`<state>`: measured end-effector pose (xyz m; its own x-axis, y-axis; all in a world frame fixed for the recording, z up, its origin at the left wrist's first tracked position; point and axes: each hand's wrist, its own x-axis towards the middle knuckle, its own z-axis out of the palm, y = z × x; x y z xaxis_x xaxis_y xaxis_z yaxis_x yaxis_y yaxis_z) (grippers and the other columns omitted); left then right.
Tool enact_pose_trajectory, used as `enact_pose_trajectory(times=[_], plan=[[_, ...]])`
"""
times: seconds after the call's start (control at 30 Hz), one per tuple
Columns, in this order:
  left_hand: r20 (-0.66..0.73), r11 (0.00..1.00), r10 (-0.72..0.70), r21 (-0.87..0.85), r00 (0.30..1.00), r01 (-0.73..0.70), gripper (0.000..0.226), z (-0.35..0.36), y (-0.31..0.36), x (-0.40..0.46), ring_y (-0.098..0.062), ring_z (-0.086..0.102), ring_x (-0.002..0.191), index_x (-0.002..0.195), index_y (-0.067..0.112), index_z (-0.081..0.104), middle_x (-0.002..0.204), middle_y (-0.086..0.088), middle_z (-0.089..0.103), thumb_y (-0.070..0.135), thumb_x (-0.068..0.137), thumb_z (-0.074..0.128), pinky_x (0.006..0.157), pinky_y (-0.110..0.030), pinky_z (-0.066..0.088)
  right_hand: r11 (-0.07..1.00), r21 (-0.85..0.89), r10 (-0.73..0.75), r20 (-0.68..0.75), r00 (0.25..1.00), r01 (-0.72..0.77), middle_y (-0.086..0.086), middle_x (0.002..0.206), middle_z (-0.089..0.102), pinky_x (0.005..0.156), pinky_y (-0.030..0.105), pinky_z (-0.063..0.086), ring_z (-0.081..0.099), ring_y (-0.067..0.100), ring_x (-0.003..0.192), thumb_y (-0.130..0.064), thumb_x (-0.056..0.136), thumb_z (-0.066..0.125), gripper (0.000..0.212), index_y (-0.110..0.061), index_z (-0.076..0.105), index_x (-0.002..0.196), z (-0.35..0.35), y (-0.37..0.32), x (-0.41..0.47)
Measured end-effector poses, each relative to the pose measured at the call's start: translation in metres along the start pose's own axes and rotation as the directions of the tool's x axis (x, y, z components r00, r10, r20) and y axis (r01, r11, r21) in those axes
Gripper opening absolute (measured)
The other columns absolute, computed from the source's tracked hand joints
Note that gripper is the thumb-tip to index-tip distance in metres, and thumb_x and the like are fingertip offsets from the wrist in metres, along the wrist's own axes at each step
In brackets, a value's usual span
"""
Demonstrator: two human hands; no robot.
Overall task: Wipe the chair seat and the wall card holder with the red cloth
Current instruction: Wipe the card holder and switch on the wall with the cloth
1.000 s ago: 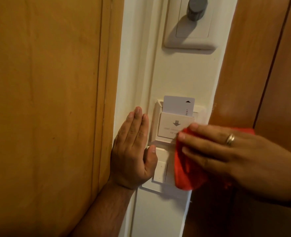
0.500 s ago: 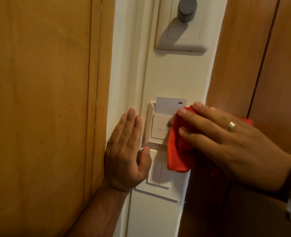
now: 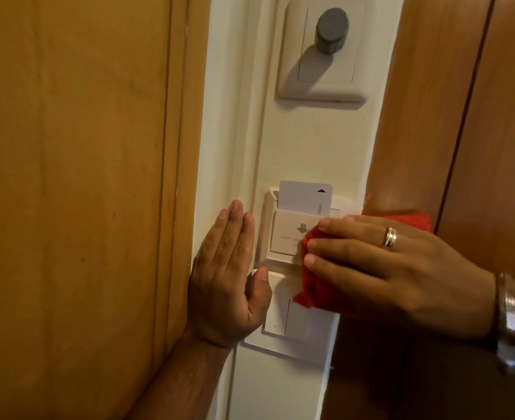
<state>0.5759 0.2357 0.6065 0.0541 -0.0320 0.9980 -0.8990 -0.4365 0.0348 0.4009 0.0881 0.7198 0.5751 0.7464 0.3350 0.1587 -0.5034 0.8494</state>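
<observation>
I have only one view, the head camera, so no second view overlaps it. It sits close to a narrow white wall strip [image 3: 307, 147] and faces it nearly square, tilted a little downward. The wooden door [image 3: 68, 192] fills my 9 o'clock side and a brown panel [image 3: 462, 116] closes off 3 o'clock. The card holder [image 3: 286, 234] lies just below centre, a dimmer knob [image 3: 332, 28] at 12 o'clock. Both forearms enter from the 6 o'clock and 4 o'clock edges.

I see a grey dimmer knob [image 3: 332, 29] at twelve o'clock, a white switch plate [image 3: 292, 325] at six, wooden panels [image 3: 68, 177] flanking.
</observation>
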Motion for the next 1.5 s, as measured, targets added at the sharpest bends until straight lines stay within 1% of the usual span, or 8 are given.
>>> enact_pose_trajectory(times=[0.1,0.37,0.6,0.77,0.97,1.13,1.37,1.5], plan=[[0.005,1.000,-0.004,0.000,1.000,0.004,0.062,0.001,0.000,0.001,-0.023,0.027,0.148,0.148,0.010,0.028,0.154,-0.010,0.033,0.029,0.091,0.041,0.119,-0.038,0.030,0.996,0.035,0.084,-0.068,0.994,-0.082,0.012,0.121,0.063,0.097,0.041,0.039,0.053,0.030,0.117,-0.026,0.085,0.047,0.040,-0.010,0.051,0.122,-0.002,-0.005,0.012],[-0.004,1.000,-0.009,-0.007,1.000,0.009,0.063,0.002,0.000,0.000,-0.020,0.024,0.149,0.149,0.013,0.024,0.156,-0.007,0.029,0.030,0.091,0.041,0.120,-0.035,0.027,0.999,0.024,-0.023,0.014,1.000,0.023,0.008,0.122,0.062,0.100,0.041,0.038,0.043,0.027,0.122,-0.026,0.086,0.045,0.036,-0.012,0.050,0.119,-0.005,0.000,0.008],[-0.001,1.000,-0.002,0.001,1.000,0.002,0.060,0.001,0.000,0.000,-0.021,0.024,0.149,0.149,0.011,0.026,0.155,-0.009,0.031,0.032,0.093,0.038,0.120,-0.035,0.028,0.993,0.013,-0.117,0.071,0.991,0.116,0.006,0.112,0.068,0.102,0.037,0.037,0.058,0.026,0.112,-0.024,0.085,0.050,0.026,-0.015,0.069,0.101,-0.007,-0.012,0.019],[0.016,1.000,0.017,-0.007,1.000,-0.017,0.065,0.002,-0.002,0.000,-0.027,0.028,0.148,0.145,0.004,0.032,0.153,-0.015,0.035,0.031,0.089,0.047,0.119,-0.041,0.029,0.999,0.038,0.028,-0.036,0.999,-0.027,0.011,0.115,0.066,0.097,0.042,0.043,0.057,0.030,0.113,-0.023,0.085,0.056,0.031,-0.009,0.063,0.112,-0.006,-0.006,0.034],[0.008,1.000,-0.001,-0.007,1.000,0.001,0.059,-0.001,0.000,0.001,-0.023,0.027,0.148,0.147,0.008,0.030,0.154,-0.011,0.034,0.033,0.094,0.037,0.119,-0.039,0.030,0.990,0.139,0.006,0.128,0.992,-0.024,0.003,0.124,0.062,0.106,0.048,0.032,0.049,0.026,0.124,-0.057,0.087,0.042,0.037,-0.023,0.052,0.098,-0.001,-0.017,0.020],[0.009,1.000,-0.010,-0.018,1.000,0.010,0.058,0.000,0.000,0.000,-0.021,0.025,0.149,0.149,0.012,0.026,0.155,-0.007,0.032,0.037,0.097,0.032,0.120,-0.035,0.027,0.998,-0.022,-0.058,0.176,0.983,0.063,0.005,0.134,0.053,0.107,0.048,0.028,0.042,0.030,0.128,-0.045,0.075,0.062,0.042,-0.025,0.052,0.111,-0.002,-0.006,0.012],[0.000,1.000,0.005,-0.009,1.000,-0.005,0.060,0.001,-0.001,-0.001,-0.021,0.024,0.149,0.149,0.010,0.027,0.155,-0.008,0.031,0.033,0.094,0.037,0.121,-0.034,0.025,0.997,-0.034,-0.061,0.075,0.995,0.064,0.011,0.130,0.056,0.101,0.045,0.033,0.050,0.032,0.121,-0.029,0.091,0.042,0.029,-0.020,0.053,0.116,0.001,-0.012,0.007],[0.004,1.000,0.005,-0.024,1.000,-0.005,0.066,0.002,-0.002,-0.001,-0.023,0.025,0.149,0.148,0.009,0.028,0.155,-0.011,0.033,0.032,0.089,0.046,0.120,-0.038,0.026,0.995,-0.084,-0.045,0.087,0.995,0.052,0.012,0.132,0.054,0.102,0.047,0.031,0.047,0.032,0.124,-0.034,0.083,0.049,0.049,-0.017,0.047,0.129,-0.005,0.000,0.019]])
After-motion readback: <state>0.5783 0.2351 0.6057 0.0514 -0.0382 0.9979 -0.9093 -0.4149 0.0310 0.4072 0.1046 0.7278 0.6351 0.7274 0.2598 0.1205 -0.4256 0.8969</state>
